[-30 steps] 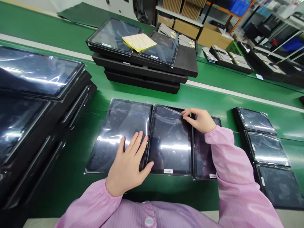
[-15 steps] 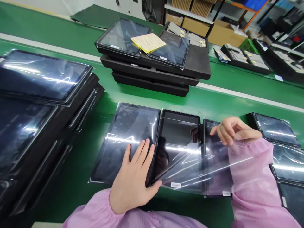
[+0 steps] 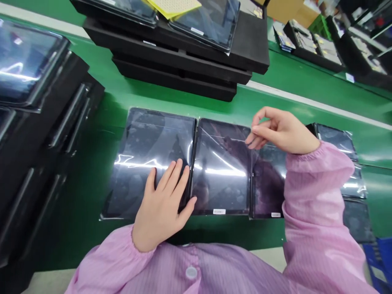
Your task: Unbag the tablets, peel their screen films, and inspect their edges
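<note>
Three dark tablets lie side by side on the green bench. My left hand (image 3: 163, 200) rests flat with fingers spread on the left tablet (image 3: 143, 134), its thumb reaching to the edge of the middle tablet (image 3: 220, 188). A clear plastic film (image 3: 228, 157) lies over the middle tablet, with creases and glare toward its upper right. At that upper right corner my right hand (image 3: 275, 128) pinches the film's edge between thumb and fingers. Beneath my right wrist is the right tablet (image 3: 268, 183), partly hidden by the sleeve.
Stacked black trays (image 3: 183, 61) with tablets and a yellow sheet (image 3: 174, 6) stand at the back. Another black stack (image 3: 73, 75) with tablets rises on the left. More tablets (image 3: 357, 218) lie at right, and parts trays (image 3: 315, 45) sit far right.
My right hand has moved left, bringing the film from a raised, stretched position down over the middle tablet. My left hand stays flat on the left tablet. The view has tilted down.
</note>
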{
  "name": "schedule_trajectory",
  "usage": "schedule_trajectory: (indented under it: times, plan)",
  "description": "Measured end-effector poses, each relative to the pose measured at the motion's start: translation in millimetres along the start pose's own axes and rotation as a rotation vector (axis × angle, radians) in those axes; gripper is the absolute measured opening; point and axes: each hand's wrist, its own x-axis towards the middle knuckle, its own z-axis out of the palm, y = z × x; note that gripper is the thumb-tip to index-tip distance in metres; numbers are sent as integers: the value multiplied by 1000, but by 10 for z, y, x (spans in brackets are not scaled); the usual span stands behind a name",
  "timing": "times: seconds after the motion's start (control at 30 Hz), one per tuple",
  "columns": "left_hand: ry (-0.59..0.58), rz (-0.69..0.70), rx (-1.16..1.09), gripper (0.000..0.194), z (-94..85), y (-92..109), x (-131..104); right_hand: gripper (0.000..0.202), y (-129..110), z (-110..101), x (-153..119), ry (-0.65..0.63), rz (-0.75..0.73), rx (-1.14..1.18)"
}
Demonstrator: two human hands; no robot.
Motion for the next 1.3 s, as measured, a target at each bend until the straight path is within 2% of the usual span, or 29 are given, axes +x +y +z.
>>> schedule_trajectory:
  times: [0.1, 0.23, 0.33, 0.43, 0.53, 0.63, 0.8, 0.87, 0.93, 1.07, 1.17, 1.23, 1.3]
  plan:
    - [2, -7, -28, 69, 10, -19, -7, 31, -172, 164, 78, -58, -68, 64]
    - [-2, 14, 39, 64, -16, -21, 25, 18, -301, 386, 269, -125, -79, 144]
    - [17, 71, 108, 59, -38, -20, 57, 18, -330, 470, 399, -93, -93, 242]
    - [24, 73, 117, 58, -23, -34, 56, 26, -324, 450, 431, -12, -47, 324]
    - [12, 38, 94, 61, 25, -68, 18, 33, -240, 379, 383, 44, 27, 381]
    - [28, -10, 46, 66, 67, -112, -33, 33, -58, 344, 342, 77, 45, 427]
    - [-15, -73, 8, 65, 49, -94, -74, 29, 212, 349, 330, 19, 44, 406]
    - [-17, -112, 23, 65, 27, 2, -51, 35, 240, 272, 265, 19, -34, 360]
    - [0, -98, 73, 63, 20, 153, 17, 44, 258, 110, 128, 81, -148, 290]
    - [5, 162, 143, 46, 116, 521, 298, 45, 496, -369, -269, 334, -304, 53]
    - [63, 307, 186, 50, 260, 775, 536, 35, 884, -647, -494, 599, -191, -236]
    - [107, 309, 212, 51, 352, 913, 644, 25, 1147, -730, -562, 669, -117, -309]
    - [129, 306, 204, 52, 426, 1013, 695, 18, 1349, -745, -575, 679, -85, -326]
